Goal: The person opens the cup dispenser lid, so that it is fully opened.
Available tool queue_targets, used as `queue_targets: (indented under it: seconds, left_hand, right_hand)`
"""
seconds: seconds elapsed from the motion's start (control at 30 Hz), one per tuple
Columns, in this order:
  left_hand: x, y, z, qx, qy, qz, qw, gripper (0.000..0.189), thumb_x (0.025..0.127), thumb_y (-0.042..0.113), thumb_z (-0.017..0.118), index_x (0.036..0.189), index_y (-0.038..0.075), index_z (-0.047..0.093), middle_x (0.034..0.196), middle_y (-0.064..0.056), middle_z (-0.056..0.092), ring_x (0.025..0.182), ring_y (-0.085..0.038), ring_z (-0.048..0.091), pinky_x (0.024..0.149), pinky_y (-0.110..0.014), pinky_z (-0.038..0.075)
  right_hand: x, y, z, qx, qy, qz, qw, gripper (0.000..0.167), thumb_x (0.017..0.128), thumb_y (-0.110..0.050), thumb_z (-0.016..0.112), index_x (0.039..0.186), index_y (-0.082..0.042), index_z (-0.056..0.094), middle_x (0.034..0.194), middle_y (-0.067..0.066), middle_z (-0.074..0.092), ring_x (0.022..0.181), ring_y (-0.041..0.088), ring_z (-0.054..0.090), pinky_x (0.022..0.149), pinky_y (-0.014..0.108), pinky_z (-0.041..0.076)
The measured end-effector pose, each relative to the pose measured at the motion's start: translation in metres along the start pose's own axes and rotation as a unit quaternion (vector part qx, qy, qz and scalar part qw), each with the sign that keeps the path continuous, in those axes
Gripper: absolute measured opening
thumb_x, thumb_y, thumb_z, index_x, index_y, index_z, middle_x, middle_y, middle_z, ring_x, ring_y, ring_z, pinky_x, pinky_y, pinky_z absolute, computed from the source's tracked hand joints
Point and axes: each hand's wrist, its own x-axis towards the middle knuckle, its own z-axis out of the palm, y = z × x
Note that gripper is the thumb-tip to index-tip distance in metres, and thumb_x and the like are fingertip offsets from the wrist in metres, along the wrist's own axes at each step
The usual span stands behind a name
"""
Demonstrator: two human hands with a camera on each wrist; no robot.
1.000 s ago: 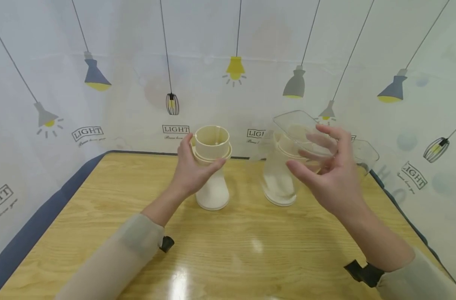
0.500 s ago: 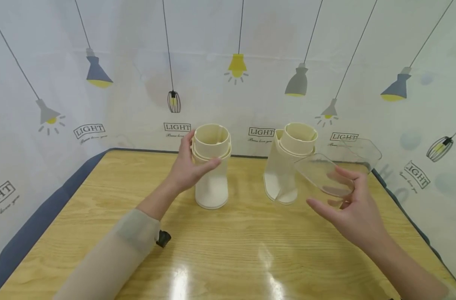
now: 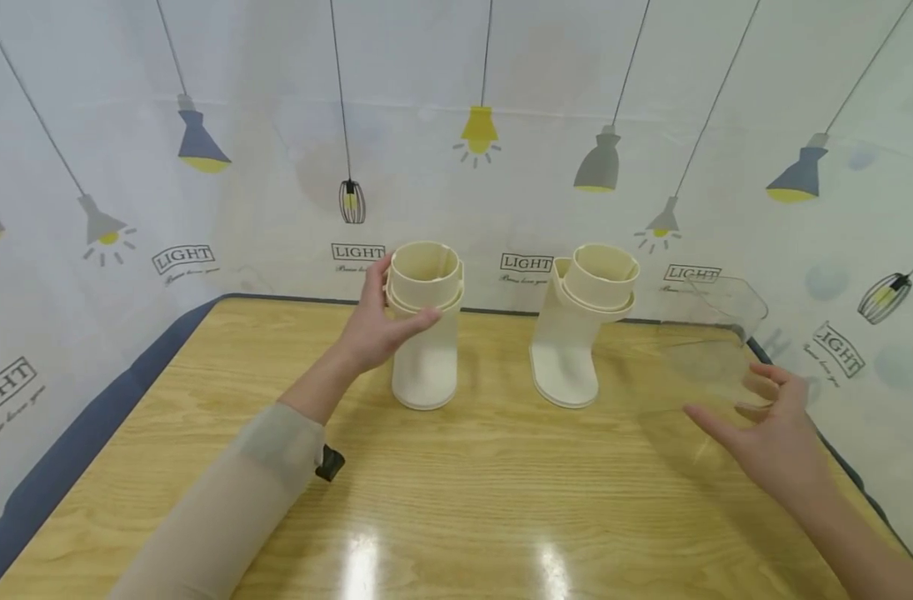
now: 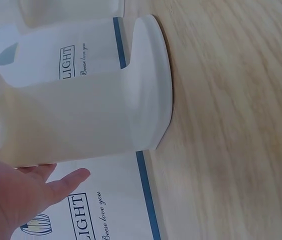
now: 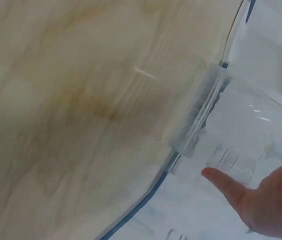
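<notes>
My left hand (image 3: 379,321) grips the neck of a cream plastic stand (image 3: 425,367) with a round collar on top and a flat foot. In the left wrist view that stand (image 4: 81,117) appears sideways, its foot at the tabletop. A matching stand (image 3: 565,333) is upright to its right, apart from both hands. At the right, my right hand (image 3: 775,437) holds a clear plastic container (image 3: 692,367), its thumb in front and fingers behind. The right wrist view shows this see-through container (image 5: 241,115) beside the thumb, its lower end low over the table's edge.
Behind the right hand, another clear container (image 3: 737,304) stands at the far right corner of the wooden table (image 3: 456,500). A white curtain (image 3: 426,67) printed with lamps closes off the back and sides, close behind the stands.
The right hand has carried the clear container away from the right stand, rightward and down toward the table. My left hand stays on the left stand.
</notes>
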Motion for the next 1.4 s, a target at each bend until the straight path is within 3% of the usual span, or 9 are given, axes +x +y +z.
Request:
queue_targets:
  seconds: [0.2,0.43,0.63,0.73,0.93,1.13,1.23,1.3,1.4]
  left_hand:
    - [0.003,-0.001,-0.003,0.012,-0.007,-0.003,0.9999,0.113,0.092,0.043,0.085,0.175,0.027,0.010,0.174,-0.014,0.031,0.153,-0.038,0.042,0.127,-0.066,0.038]
    - [0.009,-0.007,-0.009,0.010,-0.006,-0.004,0.9999,0.108,0.093,0.040,0.083,0.173,0.031,0.012,0.175,-0.012,0.029,0.155,-0.040,0.040,0.125,-0.066,0.041]
    - [0.012,-0.011,-0.012,0.006,-0.010,-0.004,0.9999,0.106,0.093,0.041,0.082,0.173,0.033,0.013,0.176,-0.010,0.029,0.157,-0.041,0.038,0.125,-0.066,0.041]
    - [0.011,-0.011,-0.013,0.010,-0.010,-0.009,0.9999,0.107,0.093,0.043,0.082,0.173,0.034,0.011,0.178,-0.010,0.027,0.160,-0.041,0.036,0.127,-0.066,0.039]
    - [0.015,-0.009,-0.011,0.002,-0.006,-0.014,0.9999,0.109,0.094,0.045,0.082,0.174,0.035,0.009,0.180,-0.010,0.024,0.162,-0.039,0.034,0.128,-0.065,0.039]
    - [0.019,-0.009,-0.011,0.004,-0.010,-0.017,0.9998,0.110,0.094,0.047,0.082,0.174,0.036,0.007,0.181,-0.009,0.022,0.165,-0.038,0.030,0.130,-0.066,0.034]
    - [0.020,-0.009,-0.011,0.006,-0.010,-0.020,0.9997,0.111,0.094,0.048,0.082,0.174,0.038,0.006,0.182,-0.008,0.021,0.166,-0.038,0.028,0.130,-0.067,0.033]
    - [0.019,-0.010,-0.010,0.006,-0.008,-0.021,0.9997,0.111,0.094,0.049,0.082,0.174,0.038,0.006,0.182,-0.008,0.020,0.166,-0.039,0.028,0.130,-0.067,0.032]
    - [0.017,-0.012,-0.008,0.004,-0.006,-0.023,0.9997,0.114,0.092,0.048,0.083,0.175,0.037,0.006,0.182,-0.008,0.020,0.166,-0.040,0.028,0.130,-0.068,0.031]
  right_hand:
    - [0.019,0.029,-0.024,-0.020,-0.009,0.065,0.9976,0.123,0.100,-0.057,0.076,0.171,-0.010,-0.014,0.174,0.043,0.015,0.140,0.070,0.045,0.061,0.014,0.044]
    - [0.034,0.046,-0.028,-0.024,-0.012,0.065,0.9975,0.127,0.100,-0.058,0.075,0.170,-0.007,-0.018,0.174,0.044,0.012,0.142,0.070,0.042,0.062,0.016,0.048]
    - [0.042,0.053,-0.026,-0.027,-0.007,0.056,0.9981,0.128,0.100,-0.058,0.075,0.170,-0.006,-0.020,0.174,0.043,0.010,0.141,0.071,0.042,0.074,0.046,0.062]
    - [0.045,0.054,-0.026,-0.025,-0.006,0.055,0.9981,0.128,0.100,-0.057,0.075,0.170,-0.006,-0.019,0.174,0.043,0.011,0.142,0.070,0.042,0.076,0.049,0.061]
    - [0.044,0.055,-0.029,-0.021,-0.002,0.055,0.9983,0.127,0.101,-0.055,0.076,0.171,-0.006,-0.018,0.174,0.042,0.012,0.143,0.069,0.042,0.074,0.040,0.058]
    - [0.041,0.056,-0.027,-0.007,0.003,0.051,0.9987,0.126,0.100,-0.052,0.078,0.171,-0.006,-0.017,0.174,0.041,0.012,0.142,0.070,0.041,0.063,0.010,0.042]
    - [0.041,0.055,-0.028,-0.004,0.004,0.051,0.9987,0.126,0.100,-0.051,0.078,0.171,-0.007,-0.017,0.174,0.042,0.011,0.143,0.070,0.040,0.062,0.008,0.041]
    - [0.041,0.055,-0.029,-0.011,0.005,0.048,0.9988,0.127,0.100,-0.051,0.078,0.171,-0.007,-0.017,0.174,0.043,0.012,0.142,0.071,0.041,0.065,0.016,0.049]
    - [0.037,0.056,-0.028,-0.025,0.021,0.047,0.9984,0.130,0.098,-0.052,0.081,0.172,-0.008,-0.016,0.174,0.044,0.008,0.144,0.073,0.036,0.087,0.049,0.062]
